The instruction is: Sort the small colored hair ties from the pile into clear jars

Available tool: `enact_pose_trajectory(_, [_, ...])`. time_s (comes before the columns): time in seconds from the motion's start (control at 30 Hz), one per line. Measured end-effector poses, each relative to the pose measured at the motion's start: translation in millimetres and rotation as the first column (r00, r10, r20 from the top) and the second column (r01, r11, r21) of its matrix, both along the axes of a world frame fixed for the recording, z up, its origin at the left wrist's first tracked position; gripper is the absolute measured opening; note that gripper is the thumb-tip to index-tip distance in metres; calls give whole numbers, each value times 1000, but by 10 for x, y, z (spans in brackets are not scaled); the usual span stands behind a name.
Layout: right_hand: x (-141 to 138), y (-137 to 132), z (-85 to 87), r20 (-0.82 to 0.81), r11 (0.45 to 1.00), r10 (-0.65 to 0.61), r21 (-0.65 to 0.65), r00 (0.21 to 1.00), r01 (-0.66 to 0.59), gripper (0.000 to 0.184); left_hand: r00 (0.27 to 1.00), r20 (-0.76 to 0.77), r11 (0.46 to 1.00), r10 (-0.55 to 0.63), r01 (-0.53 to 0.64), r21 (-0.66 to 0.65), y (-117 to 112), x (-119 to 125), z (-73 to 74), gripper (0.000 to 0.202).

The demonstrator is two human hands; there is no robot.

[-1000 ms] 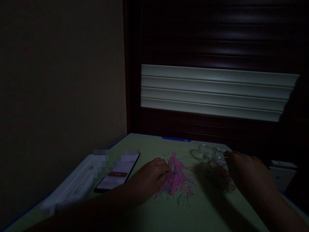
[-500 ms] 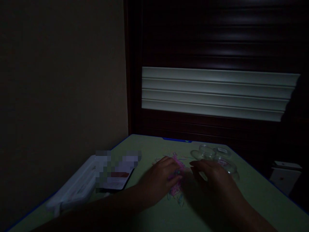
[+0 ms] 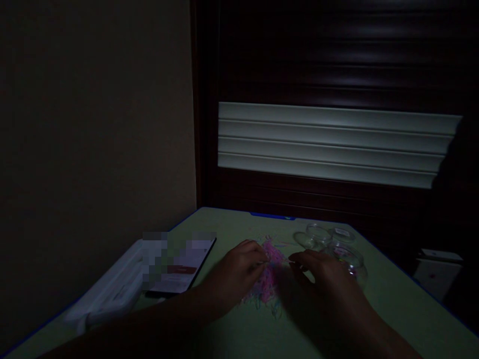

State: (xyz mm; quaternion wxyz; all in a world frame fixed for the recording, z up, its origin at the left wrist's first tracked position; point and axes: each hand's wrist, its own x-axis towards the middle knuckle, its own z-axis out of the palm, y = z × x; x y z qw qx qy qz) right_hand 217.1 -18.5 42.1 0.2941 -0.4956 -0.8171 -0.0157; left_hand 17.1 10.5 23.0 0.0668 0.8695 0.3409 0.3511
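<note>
A loose heap of small pink and pale-blue rubber bands (image 3: 270, 286) lies in the middle of the light green table. Over the heap, my left hand (image 3: 241, 269) is closed in a pinch, with a thin, pale bit of a rubber band at its fingertips. Facing it from the right, my right hand (image 3: 324, 271) pinches a thin pale strand, which looks like a rubber band too. The dim light hides whether both hands hold the same one. Behind the right hand stands a clear round jar (image 3: 348, 254), partly covered by it, with some pink inside.
Clear round lids or dishes (image 3: 318, 232) lie beyond the right hand. A phone or tablet (image 3: 179, 276), partly blurred out, lies to the left beside a white plastic case (image 3: 108, 294). A white box (image 3: 437, 274) stands beyond the table's right edge.
My hands have come slightly nearer each other over the heap. The left fingers have lifted off the bands into a pinch, uncovering more of the pink heap.
</note>
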Motion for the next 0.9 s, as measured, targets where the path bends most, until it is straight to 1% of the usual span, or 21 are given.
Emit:
enact_pose_trajectory(0.2, [7,-31,15,-29,1000,4,14,1000,-3,19,992,118,998,39,-32,-61,0,-18,36,13])
enact_pose_trajectory(0.33, [8,-44,-10,-104,999,39,14,994,-38,20,969,235,995,79,-62,-81,-25,-21,67,11])
enact_pose_trajectory(0.4, [-8,-47,-31,-152,998,63,8,986,-63,21,953,294,996,77,-59,-71,-39,-20,79,11])
enact_pose_trajectory(0.5, [-44,-54,-53,-247,994,94,-25,965,-103,21,930,363,997,52,-25,-78,-71,-3,97,10])
enact_pose_trajectory(0.63, [-77,-45,-73,-353,990,113,-38,929,-135,22,912,409,988,34,31,-153,-149,48,135,8])
enact_pose_trajectory(0.83, [-94,-11,-137,-394,979,160,-53,905,-196,20,908,419,976,-6,97,-196,-222,84,164,9])
enact_pose_trajectory(0.9, [-113,-27,-135,-405,978,161,-60,900,-202,15,907,421,976,-12,102,-192,-223,82,160,8])
